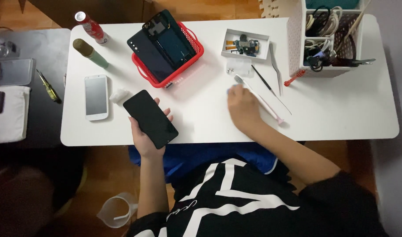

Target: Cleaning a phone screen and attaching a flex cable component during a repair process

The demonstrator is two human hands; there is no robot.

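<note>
My left hand holds a black smartphone over the near edge of the white table, screen side up. My right hand rests on the table to the right of it, fingers curled down over something small and bluish that is mostly hidden. A pink-tipped white tool lies right beside that hand. A thin black spudger and metal tweezers lie just beyond.
A red basket holds dark phone parts. A white tray holds small components. A white phone, a wad of cloth, two bottles and a white organiser with cables also stand here. A screwdriver lies on the left side table.
</note>
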